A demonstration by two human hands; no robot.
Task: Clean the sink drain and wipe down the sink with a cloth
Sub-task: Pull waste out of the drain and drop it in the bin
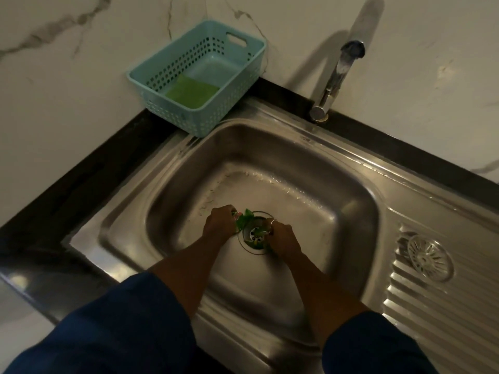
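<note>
In the pale teal perforated plastic basket (172,117) at the black table's (94,168) back corner: one flat green cloth (192,94). Down in the stainless steel sink (310,184), gripping wet green leafy scraps (244,218) with the left hand (218,225) just left of the round metal drain opening (253,236), more scraps inside it; right hand (283,237) bent-fingered at its right rim. Cannot tell whether that hand pinches anything, given dim light and blur.

Arms stretched forward, left hand (218,225) grips green scraps (245,219), right hand (284,236) curled
</note>
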